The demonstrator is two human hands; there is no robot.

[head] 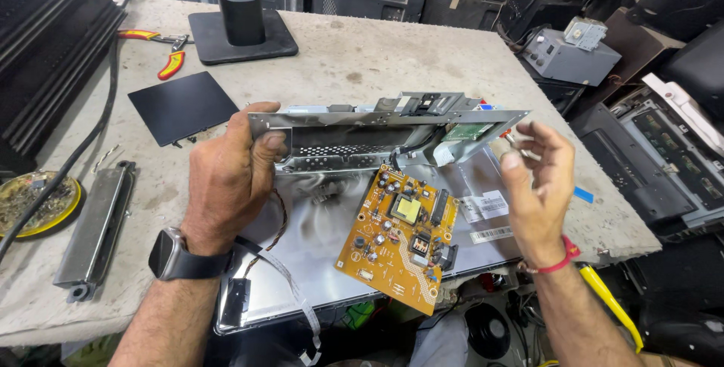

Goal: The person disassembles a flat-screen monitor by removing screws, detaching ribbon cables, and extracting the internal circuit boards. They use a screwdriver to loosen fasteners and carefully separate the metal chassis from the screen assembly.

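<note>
Both forearms reaching in from bottom edge, bare. Left hand (pixel 226 175) knuckles up, fingers curled over, thumb pressed flat in front, clamped tight. Dark watch on left wrist. Right hand (pixel 537 178) raised, palm facing left, fingers loosely bent, thumb and forefinger pinched near top. Red band on right wrist.

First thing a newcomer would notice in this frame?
The orange circuit board lying loose on the grey metal back of a flat panel at centre, bright against everything else. Just behind it, the left hand grips the left end of a perforated metal shield frame, tilted up off the panel, while the right hand hovers open at its right end. Red-handled pliers lie far left on the table.
</note>
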